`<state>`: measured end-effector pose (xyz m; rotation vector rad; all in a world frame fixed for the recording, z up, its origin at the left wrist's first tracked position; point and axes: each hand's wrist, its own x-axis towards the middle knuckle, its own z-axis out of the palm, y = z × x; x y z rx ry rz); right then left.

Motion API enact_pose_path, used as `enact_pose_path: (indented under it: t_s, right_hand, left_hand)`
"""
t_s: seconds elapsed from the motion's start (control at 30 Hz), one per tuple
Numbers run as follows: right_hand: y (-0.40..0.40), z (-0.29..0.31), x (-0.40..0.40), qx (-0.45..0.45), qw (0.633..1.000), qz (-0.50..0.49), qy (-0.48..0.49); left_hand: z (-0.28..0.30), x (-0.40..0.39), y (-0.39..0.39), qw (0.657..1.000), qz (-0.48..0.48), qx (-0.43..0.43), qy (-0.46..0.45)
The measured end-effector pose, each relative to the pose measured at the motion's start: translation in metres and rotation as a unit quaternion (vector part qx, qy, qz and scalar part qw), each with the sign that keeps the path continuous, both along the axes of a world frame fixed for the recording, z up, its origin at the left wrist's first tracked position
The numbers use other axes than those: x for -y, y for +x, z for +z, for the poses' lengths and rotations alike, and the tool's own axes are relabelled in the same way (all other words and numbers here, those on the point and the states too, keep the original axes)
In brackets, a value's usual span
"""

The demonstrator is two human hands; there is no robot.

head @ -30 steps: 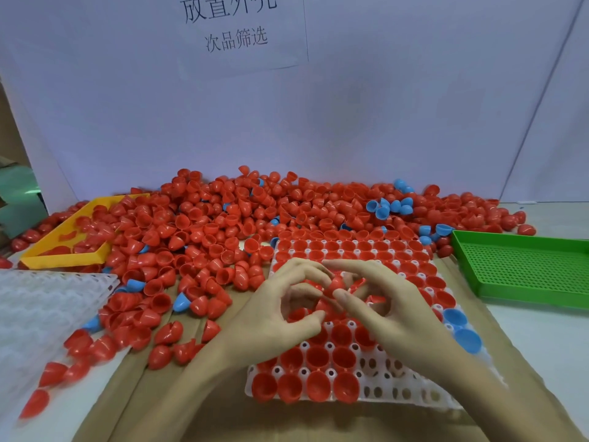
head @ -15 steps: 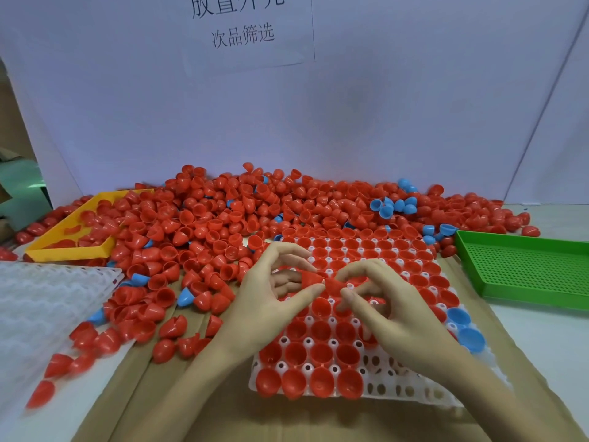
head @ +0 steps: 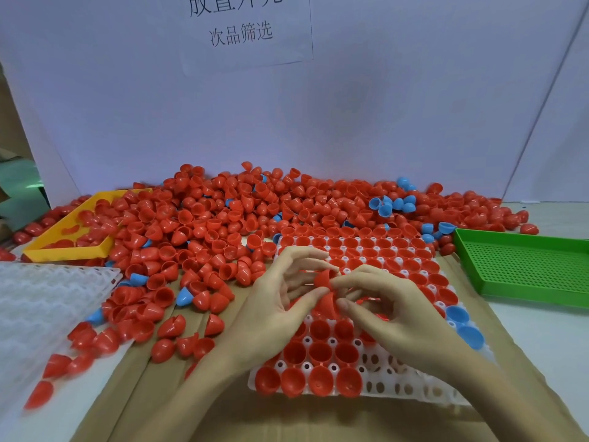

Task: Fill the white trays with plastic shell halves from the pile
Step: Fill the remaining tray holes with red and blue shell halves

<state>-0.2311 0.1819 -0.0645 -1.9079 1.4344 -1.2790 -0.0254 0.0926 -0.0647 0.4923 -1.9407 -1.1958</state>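
A white tray (head: 392, 386) lies in front of me, most of its cells holding red shell halves; its near right cells are bare. Behind and left of it spreads a big pile of red shell halves (head: 204, 231) with some blue ones mixed in. Both hands hover over the tray's middle. My left hand (head: 274, 301) pinches a red shell half (head: 328, 303) between thumb and fingers. My right hand (head: 392, 311) pinches another red shell half (head: 322, 278) at its fingertips, right above the first.
A second white tray (head: 41, 301) lies at the left edge. A yellow tray (head: 63, 247) with red shells sits at the back left, a green perforated tray (head: 522, 266) at the right. Two blue shell halves (head: 463, 325) sit on the tray's right edge. White backboard behind.
Both hands have lifted slightly off the tray and drawn the red shell halves up between their fingertips; the view has shifted a little closer.
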Motion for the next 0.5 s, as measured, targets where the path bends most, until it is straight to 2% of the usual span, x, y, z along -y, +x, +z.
enact_pose_path:
  t_s: [0.3, 0.5]
  right_hand:
    - [-0.002, 0.008, -0.001, -0.020, 0.999, -0.037, -0.001]
    - [-0.033, 0.024, -0.009, -0.119, 0.986, 0.011, 0.120]
  left_hand:
    - [-0.002, -0.006, -0.002, 0.998, 0.041, 0.046, -0.034]
    - [0.004, 0.002, 0.003, 0.989, 0.104, 0.064, -0.077]
